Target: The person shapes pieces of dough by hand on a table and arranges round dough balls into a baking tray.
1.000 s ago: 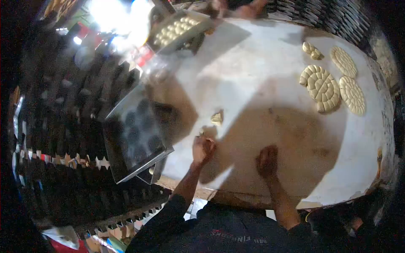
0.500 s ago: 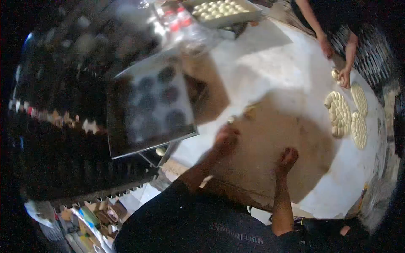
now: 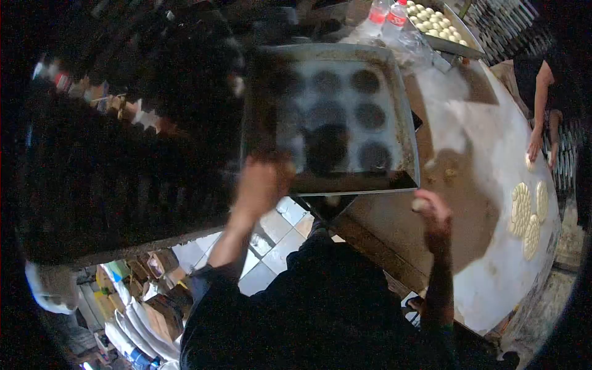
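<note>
My left hand (image 3: 262, 185), smeared by motion, is over the near left corner of a square metal baking tray (image 3: 412, 142). Whether its fingers grip the rim or hold something is not clear. The tray is marked with several dark round patches. Just right of the tray's near right corner, my right hand (image 3: 436, 216) has its fingers curled round a small pale dough ball (image 3: 420, 205). Braided-looking flat dough pieces (image 3: 521, 209) lie on the floured table (image 3: 475, 302) to the right.
Another person's hand (image 3: 534, 145) is at the table's far right side, by a dough ball (image 3: 530, 163). At the back stand a tray of dough balls (image 3: 436, 24) and plastic bottles with red labels (image 3: 395, 17). Boxes and sacks (image 3: 145, 324) lie at lower left, beside floor tiles (image 3: 287, 246).
My view has turned left, so the baking tray is now in front of me. My left hand has moved from the table to the tray. A dough ball now shows in my right hand.
</note>
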Tool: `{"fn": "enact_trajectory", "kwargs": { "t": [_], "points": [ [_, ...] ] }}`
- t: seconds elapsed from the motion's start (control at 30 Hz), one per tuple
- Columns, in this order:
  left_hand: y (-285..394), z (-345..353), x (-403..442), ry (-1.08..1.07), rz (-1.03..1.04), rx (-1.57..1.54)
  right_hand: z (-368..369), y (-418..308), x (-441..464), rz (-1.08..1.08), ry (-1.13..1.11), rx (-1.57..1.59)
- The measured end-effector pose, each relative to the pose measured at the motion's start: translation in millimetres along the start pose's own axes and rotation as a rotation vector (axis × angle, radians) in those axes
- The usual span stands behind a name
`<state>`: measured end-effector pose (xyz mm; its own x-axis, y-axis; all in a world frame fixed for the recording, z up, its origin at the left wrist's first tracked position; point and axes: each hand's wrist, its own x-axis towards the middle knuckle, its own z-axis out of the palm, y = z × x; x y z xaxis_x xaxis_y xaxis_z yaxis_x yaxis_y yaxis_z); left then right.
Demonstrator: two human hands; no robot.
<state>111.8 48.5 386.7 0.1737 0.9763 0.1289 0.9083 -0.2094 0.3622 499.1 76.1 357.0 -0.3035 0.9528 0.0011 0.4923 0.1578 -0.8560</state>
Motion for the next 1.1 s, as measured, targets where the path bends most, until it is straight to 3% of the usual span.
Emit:
{"fn": "enact_trajectory", "kwargs": {
  "t": [0.03,0.07,0.13,0.17,0.23,0.33,0.37,0.4,0.47,0.5,0.53,0.57,0.6,0.67,0.7,0.77,0.83,0.9,0.93,1.0,1.03,1.07,1.1],
  "points": [
    [-29.2,11.9,-6.8,-0.111,-0.166,0.076,40.2,-38.3,14.1,-0.067,0.015,0.092],
    [-52.4,23.9,-9.2,-0.098,-0.172,0.080,69.8,-74.7,27.1,-0.087,-0.128,0.308],
    [-80.7,41.4,-10.1,-0.386,0.032,0.384,113.9,-115.1,66.8,-0.407,-0.260,0.117],
    [-78.3,41.7,-11.0,-0.386,0.029,0.385,145.5,-107.3,83.8,-0.567,-0.276,0.103],
    [-68.2,45.3,-9.4,-0.344,-0.045,0.394,196.2,-86.5,107.9,-0.625,-0.337,-0.025],
    [-62.3,29.9,0.3,-0.465,-0.182,0.172,189.4,-79.8,103.5,-0.611,-0.261,-0.157],
    [-49.9,24.1,0.8,-0.246,-0.108,0.237,171.8,-73.0,94.5,-0.581,-0.232,-0.162],
    [-32.3,16.5,0.7,-0.024,-0.017,0.284,141.5,-70.3,80.5,-0.579,-0.041,-0.051],
    [12.9,1.2,17.8,-0.060,-0.029,0.465,80.9,-32.4,57.9,-0.556,0.366,0.017],
    [49.1,7.0,30.9,-0.073,0.075,0.439,51.7,0.9,39.7,-0.522,0.560,-0.025],
    [95.0,18.6,39.9,-0.011,0.019,0.135,23.4,36.4,18.4,-0.339,0.663,-0.136],
    [118.2,55.4,50.5,0.008,0.204,-0.083,-2.8,74.7,-7.2,-0.154,0.765,-0.236],
    [142.0,92.1,61.0,-0.012,0.393,-0.294,-26.3,115.6,-37.1,-0.104,0.850,-0.282],
    [228.3,161.8,85.7,-0.243,0.694,-0.612,-65.9,191.8,-99.0,0.224,0.908,-0.382],
    [303.3,173.1,83.1,-0.455,0.530,-0.780,-85.8,219.1,-135.1,0.255,0.977,-0.396],
    [369.9,261.5,104.7,-0.633,0.649,-0.603,-118.8,262.4,-207.3,0.305,0.947,-0.673],
    [412.8,357.3,140.1,-0.620,0.700,-0.622,-142.2,280.8,-255.3,0.397,1.205,-0.672],
    [473.4,412.1,197.8,-0.573,0.695,-0.333,-157.3,302.1,-302.8,0.573,1.176,-0.413],
    [504.8,431.1,230.8,-0.526,0.703,-0.362,-147.6,320.2,-312.6,0.581,1.197,-0.394],
    [555.8,494.1,301.0,-0.392,0.676,-0.487,-134.9,346.8,-318.4,0.695,1.134,-0.647],
    [576.7,518.4,340.6,-0.334,0.629,-0.582,-139.1,345.6,-315.6,0.733,1.113,-0.724],
    [601.6,544.9,378.8,-0.315,0.544,-0.636,-160.1,316.8,-308.0,0.671,1.163,-0.573],
    [629.5,556.0,409.2,-0.375,0.295,-0.635,-169.0,304.6,-302.5,0.611,1.211,-0.418]
  ]
}}
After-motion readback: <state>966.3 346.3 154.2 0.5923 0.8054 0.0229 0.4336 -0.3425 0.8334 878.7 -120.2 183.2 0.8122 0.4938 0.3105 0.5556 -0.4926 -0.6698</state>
